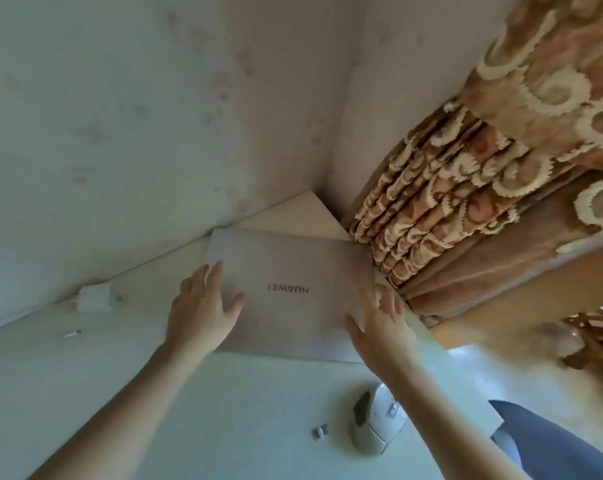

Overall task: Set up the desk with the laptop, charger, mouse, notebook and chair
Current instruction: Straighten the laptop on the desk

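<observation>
A closed silver laptop (pixel 286 271) lies flat on the pale desk (pixel 85 393), its lid logo facing away from me, pushed toward the corner by the wall. My left hand (pixel 203 306) rests flat on the lid's left side, fingers spread. Over the laptop's right front corner is my right hand (pixel 379 323), also open with fingers apart. A white charger brick (pixel 94 297) sits by the wall at the left, with a cable end (pixel 72 333) lying loose near it. A grey-white mouse (pixel 376 424) lies on the desk near the front, beside my right forearm.
A small USB dongle (pixel 320 431) lies left of the mouse. A patterned orange curtain (pixel 483 185) hangs right behind the laptop's far right corner. A wicker object (pixel 594 337) sits at the right edge. Walls close the desk at back and left.
</observation>
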